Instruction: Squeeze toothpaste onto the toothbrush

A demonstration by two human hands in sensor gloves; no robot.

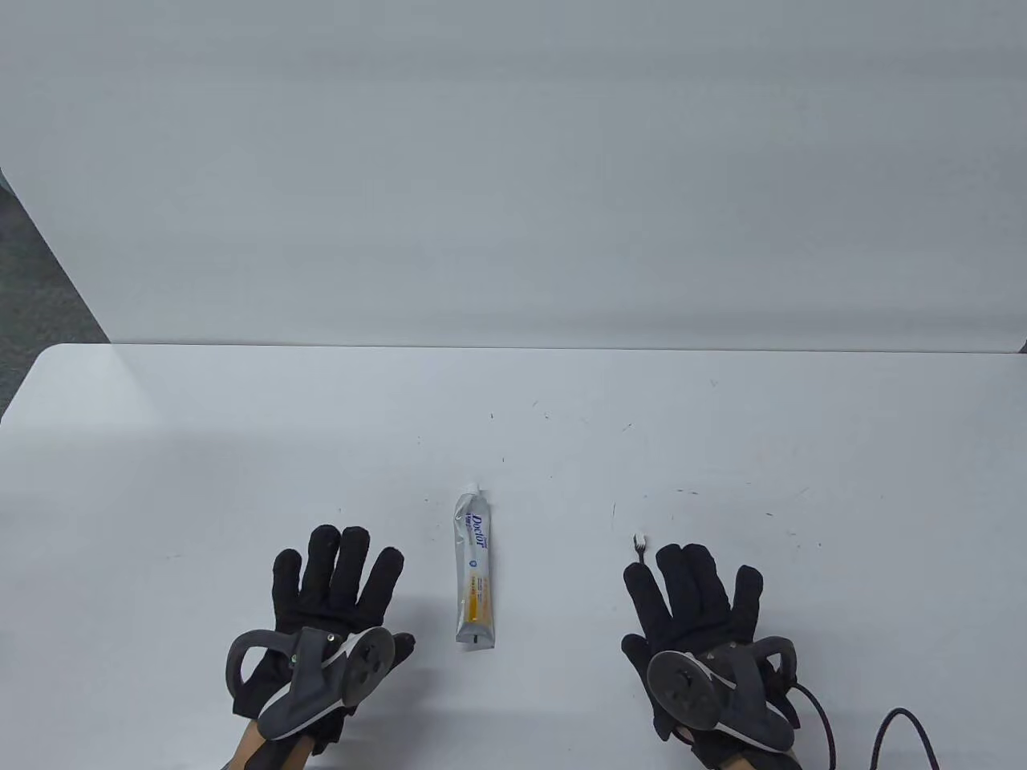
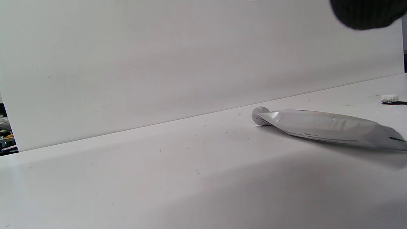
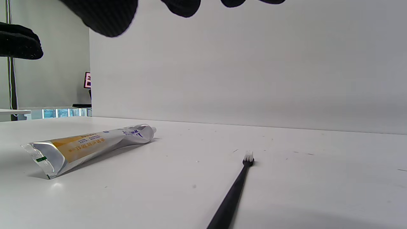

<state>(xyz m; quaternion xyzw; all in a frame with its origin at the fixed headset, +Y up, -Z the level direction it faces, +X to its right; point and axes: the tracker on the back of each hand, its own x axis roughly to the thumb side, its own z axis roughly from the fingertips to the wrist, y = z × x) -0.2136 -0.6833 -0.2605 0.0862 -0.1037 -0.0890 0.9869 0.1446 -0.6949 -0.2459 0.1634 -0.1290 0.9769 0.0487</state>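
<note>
Both hands flat and empty: left hand (image 1: 333, 593) just left of the toothpaste tube (image 1: 473, 573), right hand (image 1: 694, 609) apparently hovering over the toothbrush (image 3: 233, 190); recommend pinching handle mid-length, bristles upward, before lifting tube.

my table view looked down from above the near edge at the white table (image 1: 241, 417). both wrist views sat low, close to its surface, facing the back wall. all three shared the toothpaste tube (image 1: 473, 579) and toothbrush (image 3: 233, 192).
</note>
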